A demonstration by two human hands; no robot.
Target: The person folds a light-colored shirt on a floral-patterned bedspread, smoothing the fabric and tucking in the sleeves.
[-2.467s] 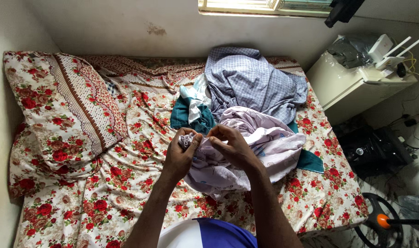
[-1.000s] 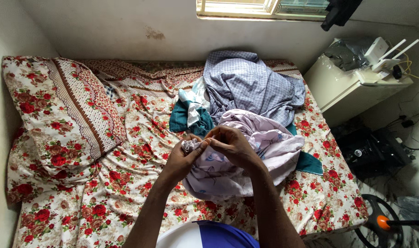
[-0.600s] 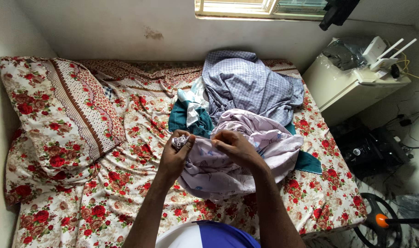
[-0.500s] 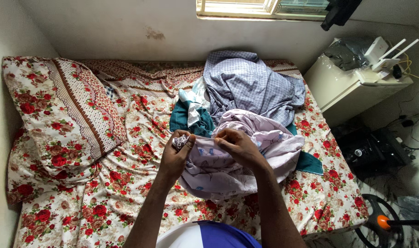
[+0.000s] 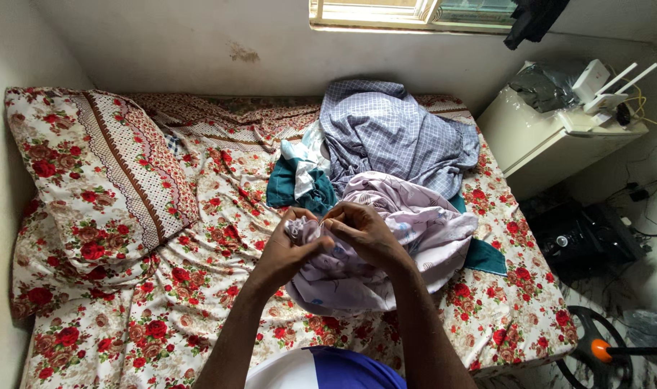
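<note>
Both my hands are closed on a pale lilac patterned cloth (image 5: 408, 230) over the middle of the bed. My left hand (image 5: 289, 248) bunches a gathered edge of it between thumb and fingers. My right hand (image 5: 363, 232) pinches the same edge just beside it, the two hands touching. The rest of the cloth hangs and spreads to the right on the floral bedsheet (image 5: 199, 288).
A grey-blue checked cloth (image 5: 393, 130) and a teal-and-white garment (image 5: 300, 180) lie heaped behind the lilac cloth. A floral pillow (image 5: 98, 173) is at the left. A white cabinet (image 5: 552, 137) with a router and a dark box stand to the right of the bed.
My hands were spread slightly apart along the cloth's edge half a second ago; they have now come back together, gathering more of the edge into the left hand.
</note>
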